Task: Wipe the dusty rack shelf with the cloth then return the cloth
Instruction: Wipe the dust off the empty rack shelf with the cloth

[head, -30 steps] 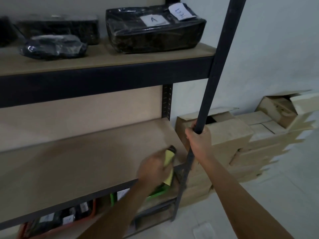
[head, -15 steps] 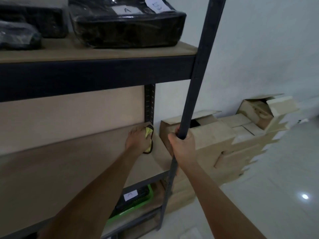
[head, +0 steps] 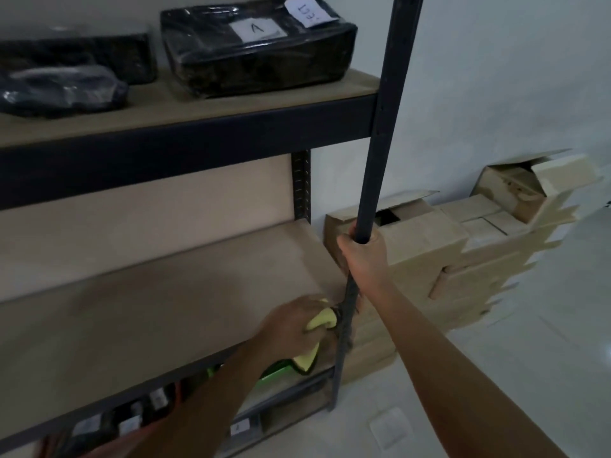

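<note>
My left hand (head: pixel 296 325) is at the front right corner of the middle rack shelf (head: pixel 158 309), fingers curled over the yellow cloth (head: pixel 322 322) and holding it down on the board. Part of the cloth pokes out above my knuckles; another flap hangs past the shelf's front edge just below the hand. Cloth has a dark trim along its edge. It sits right against the front right upright (head: pixel 380 153), touching or nearly so; motion blur makes it hard to call.

My right hand (head: pixel 362 256) is wrapped around that same upright, fingers closed round the dark post, above the level of the middle shelf.

Middle shelf is a bare tan board with a dark metal front rail.

Upper shelf (head: pixel 231 104): black plastic-wrapped package (head: pixel 258 57) near the right end with a white label reading "A" and a second paper tag at its back right corner. Two more dark wrapped bundles (head: pixel 62 87) toward the left end.

Lower shelf: something green (head: pixel 277 371) under the cloth's hanging flap, plus dark items with small white labels further left.

Right of the rack, stacked cardboard boxes (head: pixel 439 259) sit on the floor against the white wall, some flaps open.
</note>
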